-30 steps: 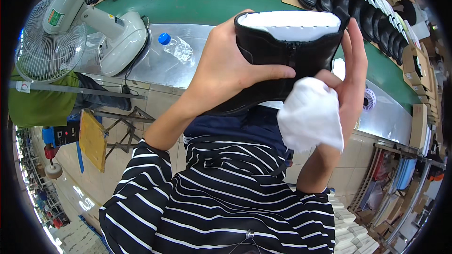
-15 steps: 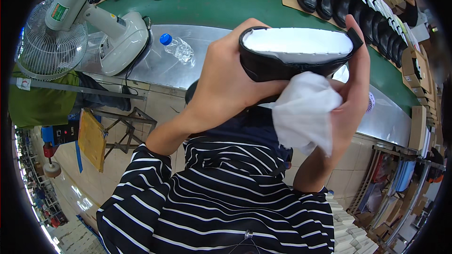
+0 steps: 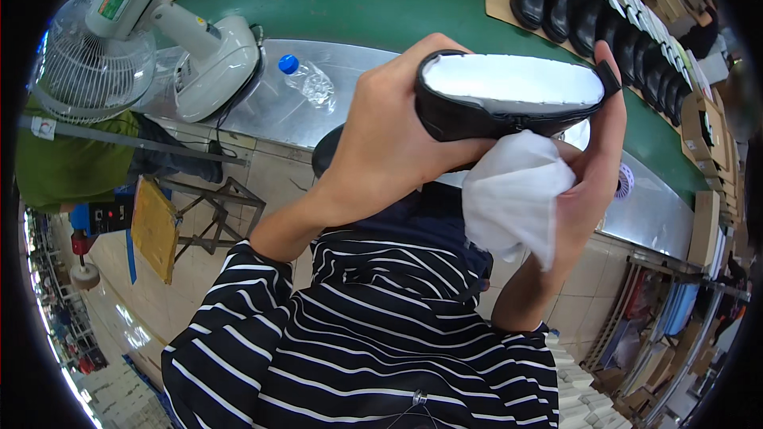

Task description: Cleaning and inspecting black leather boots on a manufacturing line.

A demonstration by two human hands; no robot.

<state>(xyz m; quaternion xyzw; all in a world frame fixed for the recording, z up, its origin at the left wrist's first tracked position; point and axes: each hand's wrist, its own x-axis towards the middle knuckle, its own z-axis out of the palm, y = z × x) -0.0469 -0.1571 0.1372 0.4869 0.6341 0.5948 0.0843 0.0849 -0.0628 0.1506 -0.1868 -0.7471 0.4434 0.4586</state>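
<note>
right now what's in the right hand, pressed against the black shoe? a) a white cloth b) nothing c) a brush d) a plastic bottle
a: the right hand bunches a white cloth against the side of the black shoe, which the left hand grips from the other side.

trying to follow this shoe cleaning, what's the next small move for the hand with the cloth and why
Probably a short wipe along the side of the black shoe. The left hand grips the shoe with its white sole facing up, and the right hand presses the white cloth against the lower side, so the cloth is already on the upper.
</note>
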